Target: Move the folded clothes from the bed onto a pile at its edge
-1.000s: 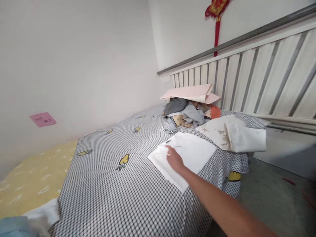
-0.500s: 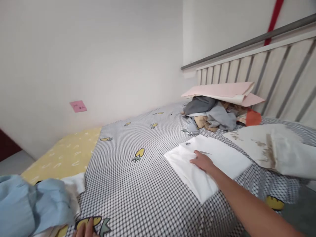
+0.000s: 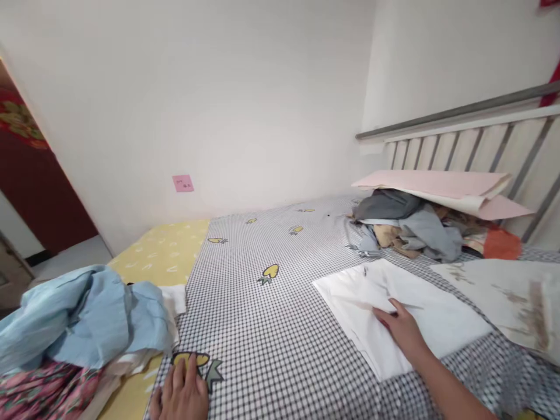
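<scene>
The checked bedsheet (image 3: 271,344) with its carrot print takes up most of the frame, with a yellow sheet (image 3: 161,254) beside it near the white wall. Compared with 1 second ago, the view has been swung leftward: a dark red door (image 3: 39,186) and a heap of light blue cloth (image 3: 83,315) are now seen at the left, and the red hanging ornament has nearly gone from view at the top right. Over by the slatted headboard (image 3: 481,146), a jumble of grey and tan clothes (image 3: 411,227) is covered by a pink folded board (image 3: 441,184).

The folded white garment (image 3: 415,315) is spread flat on the checked sheet, right of centre, next to a cream printed cloth (image 3: 503,291). The right hand (image 3: 402,326) is kept pressed flat on it, fingers loosely spread, nothing pinched. It has slid a little toward the near edge since the earlier frames, so the garment is probably being smoothed or pinned down.

The left hand (image 3: 181,391) wasn't visible 1 second ago; it's now laid open on the sheet over a carrot motif, just beside the blue cloth, gripping nothing.

Writing: a pink sticky note (image 3: 182,183) is stuck on the wall, but its scribble can't be read. The small dark tag near the garment's collar is also too tiny to read.
</scene>
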`<state>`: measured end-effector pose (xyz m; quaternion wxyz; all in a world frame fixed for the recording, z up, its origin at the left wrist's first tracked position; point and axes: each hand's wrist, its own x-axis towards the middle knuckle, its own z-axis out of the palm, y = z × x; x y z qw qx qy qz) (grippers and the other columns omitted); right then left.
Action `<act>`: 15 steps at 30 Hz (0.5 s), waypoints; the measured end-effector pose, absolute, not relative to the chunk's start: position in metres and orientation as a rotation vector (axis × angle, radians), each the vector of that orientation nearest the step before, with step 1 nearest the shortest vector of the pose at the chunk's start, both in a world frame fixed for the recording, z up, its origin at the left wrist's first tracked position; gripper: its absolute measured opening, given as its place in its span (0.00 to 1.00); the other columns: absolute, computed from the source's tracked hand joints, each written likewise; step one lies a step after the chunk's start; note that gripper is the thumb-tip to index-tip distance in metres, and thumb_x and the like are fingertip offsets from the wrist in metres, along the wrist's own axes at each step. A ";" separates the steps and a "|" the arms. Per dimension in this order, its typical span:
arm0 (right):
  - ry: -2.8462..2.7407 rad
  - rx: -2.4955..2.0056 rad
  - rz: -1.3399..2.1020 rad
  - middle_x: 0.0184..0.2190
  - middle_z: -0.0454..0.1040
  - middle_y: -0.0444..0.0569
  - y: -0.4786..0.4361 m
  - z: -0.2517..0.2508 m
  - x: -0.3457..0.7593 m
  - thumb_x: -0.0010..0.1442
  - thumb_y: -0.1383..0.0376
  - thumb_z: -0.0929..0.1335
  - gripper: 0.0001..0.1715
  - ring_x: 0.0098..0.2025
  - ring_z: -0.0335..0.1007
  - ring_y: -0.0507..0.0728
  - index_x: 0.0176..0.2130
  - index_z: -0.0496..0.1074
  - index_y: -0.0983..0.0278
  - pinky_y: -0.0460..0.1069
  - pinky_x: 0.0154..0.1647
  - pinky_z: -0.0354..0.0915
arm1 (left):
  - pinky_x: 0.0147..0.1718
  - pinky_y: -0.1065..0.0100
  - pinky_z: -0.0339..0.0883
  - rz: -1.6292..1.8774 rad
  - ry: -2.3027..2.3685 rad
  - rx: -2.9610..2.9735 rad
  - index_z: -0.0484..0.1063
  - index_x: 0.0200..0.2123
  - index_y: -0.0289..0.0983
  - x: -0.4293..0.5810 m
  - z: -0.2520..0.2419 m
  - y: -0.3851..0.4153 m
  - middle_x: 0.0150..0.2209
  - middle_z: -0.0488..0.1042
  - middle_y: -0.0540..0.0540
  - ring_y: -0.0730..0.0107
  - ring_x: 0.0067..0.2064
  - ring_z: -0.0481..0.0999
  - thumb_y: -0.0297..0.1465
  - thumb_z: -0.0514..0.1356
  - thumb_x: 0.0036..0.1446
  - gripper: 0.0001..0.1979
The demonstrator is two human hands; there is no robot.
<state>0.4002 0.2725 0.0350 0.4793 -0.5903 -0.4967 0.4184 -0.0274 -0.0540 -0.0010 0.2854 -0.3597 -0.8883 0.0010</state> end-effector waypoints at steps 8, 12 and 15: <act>-0.928 -1.282 1.280 0.33 0.80 0.49 0.241 0.082 0.375 0.37 0.56 0.79 0.27 0.43 0.78 0.65 0.38 0.73 0.59 0.55 0.42 0.77 | 0.68 0.45 0.50 0.020 -2.469 -0.876 0.69 0.66 0.38 -0.018 -0.001 -0.046 0.69 0.67 0.38 0.52 0.69 0.66 0.29 0.48 0.65 0.28; -1.393 -1.051 1.244 0.39 0.80 0.52 0.161 0.154 0.290 0.43 0.53 0.77 0.28 0.48 0.75 0.66 0.42 0.76 0.64 0.57 0.50 0.73 | 0.67 0.45 0.52 -0.008 -2.594 -0.835 0.67 0.67 0.40 -0.002 0.007 -0.046 0.69 0.67 0.41 0.51 0.69 0.65 0.30 0.48 0.67 0.27; -1.694 -0.661 1.637 0.41 0.79 0.49 0.081 0.189 0.250 0.48 0.55 0.77 0.33 0.46 0.74 0.62 0.52 0.76 0.63 0.53 0.47 0.72 | 0.68 0.47 0.53 -0.201 -2.681 -0.818 0.69 0.66 0.42 0.013 0.009 -0.052 0.69 0.68 0.42 0.53 0.70 0.63 0.31 0.49 0.69 0.25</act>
